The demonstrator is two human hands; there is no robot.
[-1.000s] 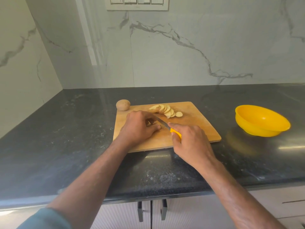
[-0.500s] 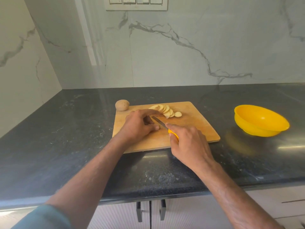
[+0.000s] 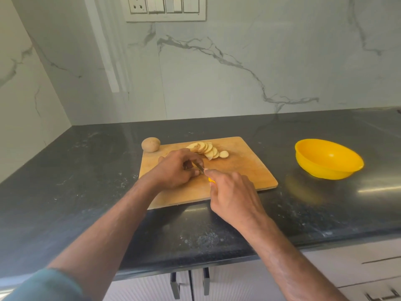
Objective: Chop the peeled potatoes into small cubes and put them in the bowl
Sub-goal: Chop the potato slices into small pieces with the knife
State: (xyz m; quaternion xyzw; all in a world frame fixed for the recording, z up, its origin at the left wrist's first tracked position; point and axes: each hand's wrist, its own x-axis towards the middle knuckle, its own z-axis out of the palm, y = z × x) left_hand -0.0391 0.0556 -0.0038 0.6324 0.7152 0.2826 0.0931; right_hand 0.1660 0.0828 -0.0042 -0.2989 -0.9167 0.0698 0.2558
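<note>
1. Wooden board (image 3: 238,170) carries fanned slices (image 3: 206,149) at its far edge.
2. Yellow bowl (image 3: 327,158) stands well right of it, nearer the right hand (image 3: 233,196).
3. Left hand (image 3: 174,168) curls over a mostly hidden piece.
4. Right hand grips the knife (image 3: 200,167); blade points far-left toward the left fingers.

No readable text, labels, brands or numbers anywhere, switch plate (image 3: 166,8) apparently unmarked, view somewhat soft

Yellow bowl (image 3: 328,158), tan wooden board (image 3: 243,168), speckled black counter (image 3: 86,170), grey-veined white marble wall (image 3: 238,68)
</note>
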